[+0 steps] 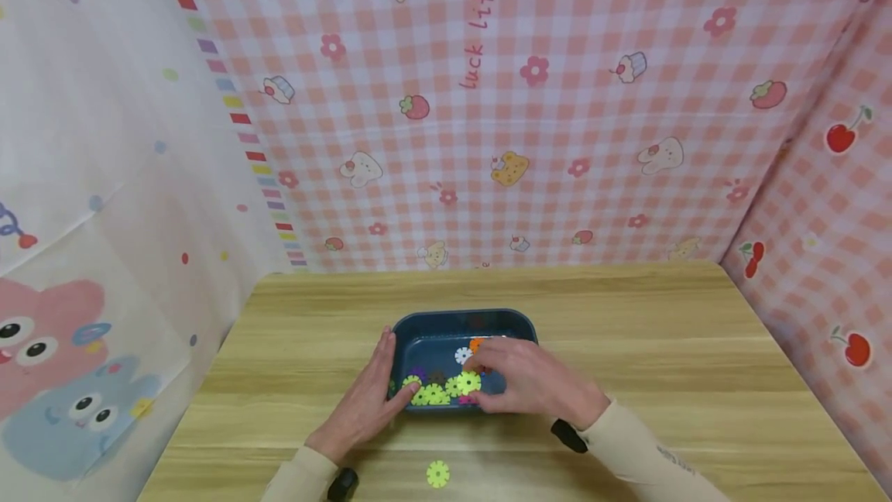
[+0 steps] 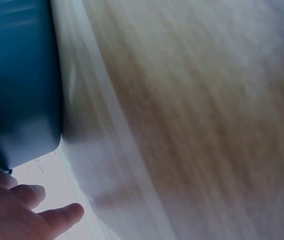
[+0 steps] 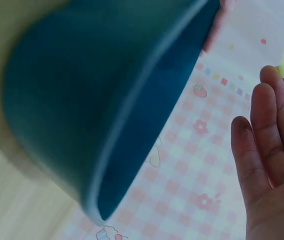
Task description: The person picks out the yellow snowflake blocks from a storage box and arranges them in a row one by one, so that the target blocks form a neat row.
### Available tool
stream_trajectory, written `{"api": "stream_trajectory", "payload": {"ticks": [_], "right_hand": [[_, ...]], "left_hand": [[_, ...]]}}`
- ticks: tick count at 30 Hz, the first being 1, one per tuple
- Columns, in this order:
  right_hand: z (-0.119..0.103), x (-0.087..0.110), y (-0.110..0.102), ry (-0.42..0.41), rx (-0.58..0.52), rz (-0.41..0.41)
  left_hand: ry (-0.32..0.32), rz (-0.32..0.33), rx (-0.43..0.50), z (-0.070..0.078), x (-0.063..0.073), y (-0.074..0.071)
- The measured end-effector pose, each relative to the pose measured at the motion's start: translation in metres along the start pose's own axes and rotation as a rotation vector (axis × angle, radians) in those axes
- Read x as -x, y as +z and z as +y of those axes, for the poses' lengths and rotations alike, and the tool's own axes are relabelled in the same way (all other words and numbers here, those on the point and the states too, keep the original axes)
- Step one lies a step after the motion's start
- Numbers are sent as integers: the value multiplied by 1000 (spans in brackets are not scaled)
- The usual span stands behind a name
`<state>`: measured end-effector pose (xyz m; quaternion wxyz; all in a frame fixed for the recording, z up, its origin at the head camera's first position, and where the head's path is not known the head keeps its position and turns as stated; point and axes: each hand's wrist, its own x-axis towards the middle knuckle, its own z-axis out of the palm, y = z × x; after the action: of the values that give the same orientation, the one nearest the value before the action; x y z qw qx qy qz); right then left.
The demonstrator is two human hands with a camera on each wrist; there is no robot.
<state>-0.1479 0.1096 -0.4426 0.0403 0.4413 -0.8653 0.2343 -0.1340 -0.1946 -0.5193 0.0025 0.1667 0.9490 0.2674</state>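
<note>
We've got the blue tray [image 1: 425,351] sitting on the wood-grain table [image 1: 627,316]; all positions below are relative to it.

Right hand [image 1: 530,379]: over the tray's right half, pinching one yellow-green notched disc [image 1: 469,383] between thumb and fingers. In the right wrist view we see its other fingers extended, with that disc up at the fingertips.

Left hand [image 1: 365,403]: at the tray's left end, fingers straight along the outer wall, thumb reaching over the near-left corner. We can't tell whether the thumb touches the pieces under it.

Inside the tray we count a yellow-green pile [image 1: 433,393] along the near wall, a purple disc [image 1: 416,373] and a brown disc [image 1: 436,378] just behind it, a white disc [image 1: 463,355] right of centre, and an orange disc [image 1: 477,345] beside the white one, partly hidden by the right hand. A magenta piece [image 1: 468,400] shows at the near wall.

Outside: a loose yellow-green disc [image 1: 438,474] lies flat on the near side of the tray. Pink checked cloth [image 1: 592,122] hangs beyond the tray's far side.
</note>
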Motion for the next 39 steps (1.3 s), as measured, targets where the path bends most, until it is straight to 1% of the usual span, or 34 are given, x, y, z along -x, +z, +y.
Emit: {"api": "stream_trajectory", "payload": {"ticks": [7, 11, 14, 18, 21, 28, 32, 39], "right_hand": [[-6, 17, 11, 6, 15, 18], [-8, 27, 17, -6, 5, 43], [-10, 34, 21, 0, -9, 47], [-11, 41, 25, 35, -27, 12], [-13, 45, 28, 45, -39, -21], [-18, 54, 38, -23, -3, -51], [-22, 55, 42, -39, -7, -96], [-23, 53, 50, -78, 11, -129]], "left_hand": [[-4, -1, 7, -1, 0, 1], [-2, 1, 5, -1, 0, 1], [2, 3, 1, -1, 0, 1], [1, 5, -3, -1, 0, 1], [0, 7, -5, 0, 0, 1], [6, 7, 5, 1, 0, 1], [-4, -1, 0, 1, 0, 0], [-12, -14, 2, 2, -1, -1]]}}
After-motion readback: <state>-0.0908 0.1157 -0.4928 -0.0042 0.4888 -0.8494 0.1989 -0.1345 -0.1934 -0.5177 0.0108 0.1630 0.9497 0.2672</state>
